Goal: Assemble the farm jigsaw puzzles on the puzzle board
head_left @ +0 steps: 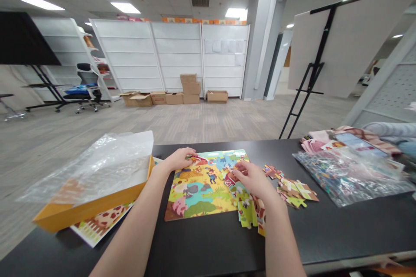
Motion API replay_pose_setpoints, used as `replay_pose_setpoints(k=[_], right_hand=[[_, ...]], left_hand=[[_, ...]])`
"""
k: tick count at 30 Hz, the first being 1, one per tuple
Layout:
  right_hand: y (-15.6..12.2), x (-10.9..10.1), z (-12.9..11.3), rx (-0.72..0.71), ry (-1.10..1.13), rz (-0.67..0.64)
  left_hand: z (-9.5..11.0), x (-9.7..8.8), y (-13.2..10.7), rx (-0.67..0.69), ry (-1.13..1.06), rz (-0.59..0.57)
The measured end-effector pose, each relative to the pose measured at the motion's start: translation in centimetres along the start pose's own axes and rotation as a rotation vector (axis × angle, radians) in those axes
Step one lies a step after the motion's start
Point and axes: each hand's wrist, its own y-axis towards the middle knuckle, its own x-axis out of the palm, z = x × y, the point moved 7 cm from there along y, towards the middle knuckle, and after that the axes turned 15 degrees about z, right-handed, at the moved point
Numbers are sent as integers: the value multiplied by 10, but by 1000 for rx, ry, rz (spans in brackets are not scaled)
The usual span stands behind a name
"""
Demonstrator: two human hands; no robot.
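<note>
**A:** What sits in front of the person?

**B:** A part-built farm jigsaw puzzle (203,186) lies flat at the middle of a black table (208,246). It is bright yellow, green and blue, with a pig and a red barn.

**A:** And the hands?

**B:** The left hand (177,160) curves over the puzzle's far edge, its fingers bent down onto the pieces. The right hand (251,179) is half closed, its fingertips (237,169) bunched over the pieces near the barn. I can't tell whether either hand has hold of a piece.

**A:** Is the work well placed for them?

**B:** I'd say so. Both hands are close together over the joined pieces, and loose jigsaw pieces (292,191) lie just beyond the right hand. A buckled strip of joined pieces (248,210) lies under the right wrist, at the puzzle's edge.

**A:** What's further out?

**B:** On the right is a clear plastic bag of pieces (349,175). On the left, a plastic sheet (94,164) drapes over a yellow box (91,212). Past the table stand white shelves (169,52) and cardboard boxes (191,91).
</note>
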Motion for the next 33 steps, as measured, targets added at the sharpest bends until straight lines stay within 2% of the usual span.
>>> replay_pose_setpoints(k=[7,15,24,33], right_hand=[[0,2,1,-9,-13,-13],[0,0,5,-1,-3,3],[0,-16,13,84,-20,72],[-1,-19,15,82,-39,91]], left_hand=[[0,5,1,-32,23,70],[1,9,1,-17,46,92],[-6,15,1,-90,107,101],[12,16,-4,-38,254,68]])
